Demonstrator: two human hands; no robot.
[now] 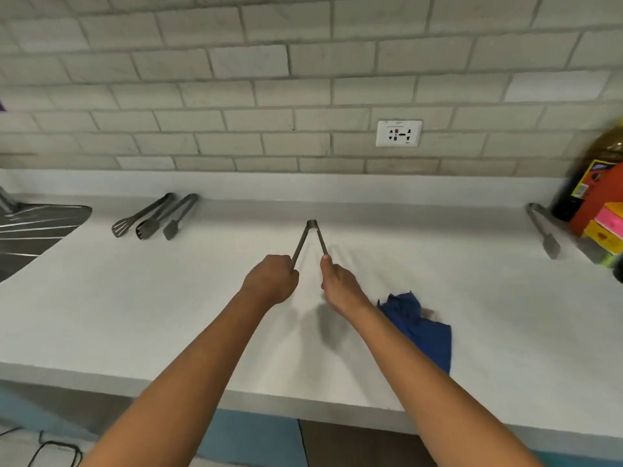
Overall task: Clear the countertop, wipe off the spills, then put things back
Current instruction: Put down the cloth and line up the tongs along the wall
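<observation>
A pair of metal tongs (312,235) is spread into a V above the middle of the white countertop (168,298), hinge end toward the wall. My left hand (273,279) grips its left arm. My right hand (337,281) grips its right arm, thumb along the metal. A crumpled blue cloth (421,328) lies on the counter just right of my right forearm. Two more pairs of tongs (156,215) lie at the back left, and another pair of tongs (544,229) at the back right.
A steel sink drainboard (37,227) takes the left end. At the right end stand a dark oil bottle (603,156) and coloured boxes (603,224). A wall socket (398,133) sits in the tiled backsplash. The counter's front edge runs below my forearms.
</observation>
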